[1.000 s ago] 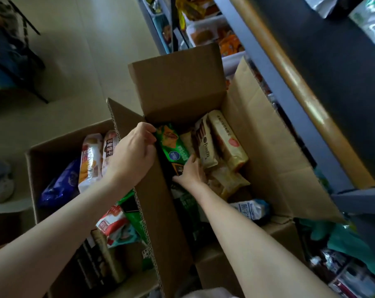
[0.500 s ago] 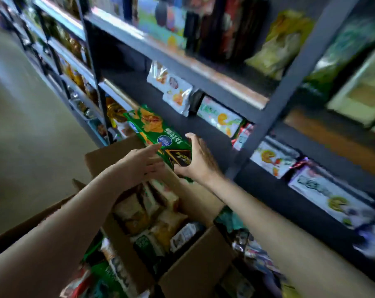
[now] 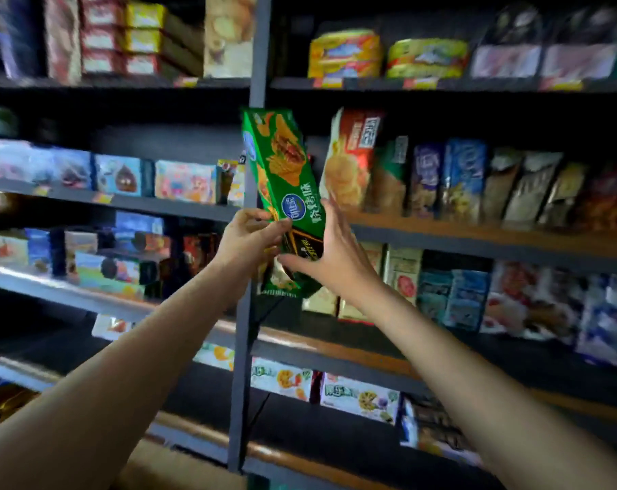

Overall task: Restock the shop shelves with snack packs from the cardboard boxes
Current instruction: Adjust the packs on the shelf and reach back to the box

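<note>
Dark shop shelving [image 3: 476,238] faces me as my left hand [image 3: 245,242] pinches and my flat right hand [image 3: 330,254] steadies the long green snack pack [image 3: 284,175], upright, tilting toward the biscuit row.

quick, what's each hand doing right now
Left hand: pinching the green snack pack at its lower end.
Right hand: open, fingers straight against the pack.

Grey upright post [image 3: 242,348] divides bays; orange price tags [image 3: 414,83] on top ledge (print blurred).
</note>
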`<state>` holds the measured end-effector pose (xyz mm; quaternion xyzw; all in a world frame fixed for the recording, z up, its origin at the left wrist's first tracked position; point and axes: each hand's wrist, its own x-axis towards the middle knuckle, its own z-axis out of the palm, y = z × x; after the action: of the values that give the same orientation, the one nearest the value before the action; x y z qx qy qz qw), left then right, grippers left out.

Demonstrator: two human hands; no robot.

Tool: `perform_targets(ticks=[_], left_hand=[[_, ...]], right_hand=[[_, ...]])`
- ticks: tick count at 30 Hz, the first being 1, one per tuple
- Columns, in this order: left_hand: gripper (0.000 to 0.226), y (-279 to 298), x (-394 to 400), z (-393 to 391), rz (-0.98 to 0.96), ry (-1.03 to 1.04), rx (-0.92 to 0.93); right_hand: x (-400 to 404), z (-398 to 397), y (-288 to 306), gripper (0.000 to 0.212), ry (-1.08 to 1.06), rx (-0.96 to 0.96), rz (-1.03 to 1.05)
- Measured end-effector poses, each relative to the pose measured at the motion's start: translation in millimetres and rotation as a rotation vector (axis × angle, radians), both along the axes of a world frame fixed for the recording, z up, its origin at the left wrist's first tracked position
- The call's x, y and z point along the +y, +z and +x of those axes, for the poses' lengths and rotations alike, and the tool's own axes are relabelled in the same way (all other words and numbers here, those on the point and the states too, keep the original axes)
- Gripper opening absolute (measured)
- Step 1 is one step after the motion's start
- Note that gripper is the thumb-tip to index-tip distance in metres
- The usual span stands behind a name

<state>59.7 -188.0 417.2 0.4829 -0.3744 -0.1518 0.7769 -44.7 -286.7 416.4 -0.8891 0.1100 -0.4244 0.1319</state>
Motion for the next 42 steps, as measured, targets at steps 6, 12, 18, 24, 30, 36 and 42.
perform_targets(ticks=[6,12,18,24,30,36,42], left_hand=[[0.023,61,-31,-47,-0.051,-0.032,-0.256],[0.026,101,-68,-67,0.007,0.004,-0.507],[0.033,106,-112,-48,0.233,0.339,-0.842],[0.031,106,-152,-37,0.271,0.482,-0.946],[0.038,99,-168,-58,0.174,0.388,-0.963],[0.038,101,-184,-118,0.035,0.244,-0.902],[0.038,102,-216,-187,-0.013,0.126,-0.933]], right_hand=[[-17,-46,71,0.106,-0.256,-0.167,-0.181],[-66,-92,113,0.105,-0.524,-0.198,-0.391],[-150,-124,112,0.106,-0.641,0.014,-0.473],[-192,-127,111,0.104,-0.607,0.077,-0.460],[-197,-116,118,0.100,-0.597,-0.040,-0.488],[-180,-149,111,0.096,-0.659,-0.240,-0.476],[-191,-240,114,0.097,-0.784,-0.239,-0.438]])
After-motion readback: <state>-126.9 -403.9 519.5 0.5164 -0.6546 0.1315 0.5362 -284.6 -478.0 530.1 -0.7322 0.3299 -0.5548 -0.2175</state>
